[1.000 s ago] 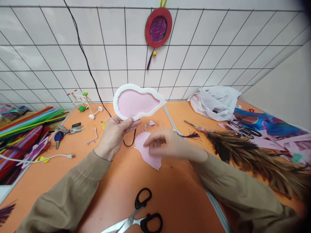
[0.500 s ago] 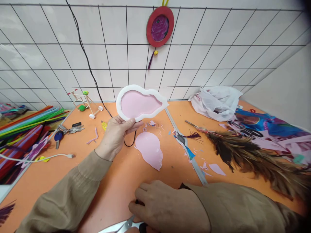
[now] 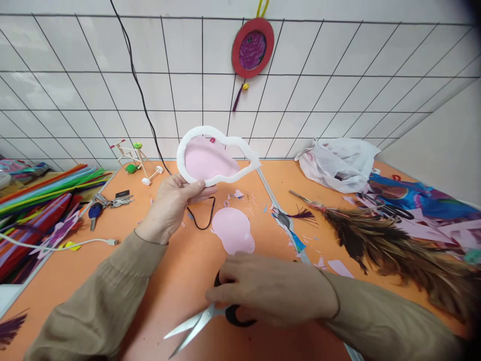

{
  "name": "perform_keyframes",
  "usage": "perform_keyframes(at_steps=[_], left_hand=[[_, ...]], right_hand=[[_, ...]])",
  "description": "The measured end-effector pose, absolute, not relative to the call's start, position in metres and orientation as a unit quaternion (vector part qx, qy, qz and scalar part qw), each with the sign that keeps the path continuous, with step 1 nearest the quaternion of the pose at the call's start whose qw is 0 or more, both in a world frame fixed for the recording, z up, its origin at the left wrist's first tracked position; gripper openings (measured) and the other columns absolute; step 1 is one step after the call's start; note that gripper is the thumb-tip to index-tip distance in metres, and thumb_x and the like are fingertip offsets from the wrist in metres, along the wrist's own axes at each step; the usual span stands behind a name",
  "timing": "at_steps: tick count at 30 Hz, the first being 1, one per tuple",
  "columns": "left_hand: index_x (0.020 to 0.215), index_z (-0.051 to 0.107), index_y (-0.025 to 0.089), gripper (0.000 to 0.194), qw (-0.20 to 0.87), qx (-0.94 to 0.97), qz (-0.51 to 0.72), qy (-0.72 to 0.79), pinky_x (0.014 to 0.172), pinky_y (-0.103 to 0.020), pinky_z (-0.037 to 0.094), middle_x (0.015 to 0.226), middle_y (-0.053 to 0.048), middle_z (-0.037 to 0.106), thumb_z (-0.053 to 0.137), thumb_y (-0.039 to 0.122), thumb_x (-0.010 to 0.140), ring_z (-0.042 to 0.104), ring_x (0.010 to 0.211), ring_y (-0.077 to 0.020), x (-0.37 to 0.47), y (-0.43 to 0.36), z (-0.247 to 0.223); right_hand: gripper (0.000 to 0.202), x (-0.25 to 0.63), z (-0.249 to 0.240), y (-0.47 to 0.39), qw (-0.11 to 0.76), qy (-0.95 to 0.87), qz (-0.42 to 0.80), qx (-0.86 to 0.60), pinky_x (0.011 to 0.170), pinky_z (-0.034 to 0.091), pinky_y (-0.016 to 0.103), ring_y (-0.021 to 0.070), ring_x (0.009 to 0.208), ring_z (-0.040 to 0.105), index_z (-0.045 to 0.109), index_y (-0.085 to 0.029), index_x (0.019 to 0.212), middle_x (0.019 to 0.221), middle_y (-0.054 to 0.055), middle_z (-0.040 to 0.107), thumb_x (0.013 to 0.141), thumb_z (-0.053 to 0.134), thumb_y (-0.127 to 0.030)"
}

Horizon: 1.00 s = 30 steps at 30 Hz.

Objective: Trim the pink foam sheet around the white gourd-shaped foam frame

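My left hand (image 3: 171,200) pinches the lower edge of a white gourd-shaped frame (image 3: 181,155), held up in front of the tiled wall. A pink sheet (image 3: 206,158) shows through much of its opening; the wall and table show through the narrow right part. Low in front, my right hand (image 3: 263,288) holds a pair of scissors (image 3: 201,323) by the black handles. The blades are apart and point down to the left, with nothing between them. Beyond that hand, a pink gourd-shaped piece (image 3: 231,228) lies on the table, its near end partly hidden.
Keys (image 3: 112,201) and a white cable (image 3: 90,241) lie left, beside colourful pipe cleaners (image 3: 48,185). A small stick model (image 3: 137,163) stands at the back. Right are a white plastic bag (image 3: 336,163), brown feathers (image 3: 383,240) and pink scraps (image 3: 340,268).
My right hand has moved up and forward with the scissors, showing more of the blades. The frame has shifted slightly left, and its narrow right part now shows the background instead of pink.
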State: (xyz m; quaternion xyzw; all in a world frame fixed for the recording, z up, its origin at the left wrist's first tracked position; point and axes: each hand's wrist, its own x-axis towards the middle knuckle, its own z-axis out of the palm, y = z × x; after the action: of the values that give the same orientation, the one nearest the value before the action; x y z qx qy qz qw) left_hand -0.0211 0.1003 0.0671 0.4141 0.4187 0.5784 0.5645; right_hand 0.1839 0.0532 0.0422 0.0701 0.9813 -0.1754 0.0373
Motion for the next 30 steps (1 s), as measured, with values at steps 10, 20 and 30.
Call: perform_keyframes(at_steps=[10, 20, 30], left_hand=[[0.078, 0.075, 0.013, 0.024, 0.532, 0.46, 0.56, 0.437, 0.088, -0.043, 0.061, 0.075, -0.011, 0.079, 0.089, 0.028, 0.065, 0.078, 0.083, -0.0325, -0.023, 0.1, 0.065], [0.08, 0.078, 0.015, 0.017, 0.452, 0.519, 0.538, 0.486, 0.078, -0.035, 0.061, 0.077, -0.008, 0.08, 0.084, 0.026, 0.07, 0.077, 0.078, -0.0269, -0.019, 0.092, 0.076], [0.075, 0.08, 0.019, 0.002, 0.239, 0.626, 0.492, 0.556, 0.067, -0.029, 0.05, 0.066, -0.002, 0.074, 0.079, 0.021, 0.075, 0.068, 0.066, -0.0202, -0.024, 0.089, 0.08]], right_hand=[[0.037, 0.237, 0.072, 0.089, -0.297, 0.913, 0.013, 0.278, 0.057, 0.037, 0.03, 0.0162, 0.065, 0.053, 0.07, -0.022, 0.12, 0.078, 0.004, 0.061, 0.087, 0.054, -0.015], [0.041, 0.252, 0.081, 0.095, -0.242, 0.927, 0.073, 0.279, 0.051, 0.033, 0.025, 0.0135, 0.057, 0.048, 0.069, -0.022, 0.124, 0.071, 0.001, 0.055, 0.09, 0.048, -0.015], [0.043, 0.258, 0.072, 0.099, -0.227, 0.927, 0.078, 0.287, 0.056, 0.037, 0.027, 0.0166, 0.065, 0.055, 0.066, -0.022, 0.129, 0.08, 0.003, 0.06, 0.091, 0.048, -0.012]])
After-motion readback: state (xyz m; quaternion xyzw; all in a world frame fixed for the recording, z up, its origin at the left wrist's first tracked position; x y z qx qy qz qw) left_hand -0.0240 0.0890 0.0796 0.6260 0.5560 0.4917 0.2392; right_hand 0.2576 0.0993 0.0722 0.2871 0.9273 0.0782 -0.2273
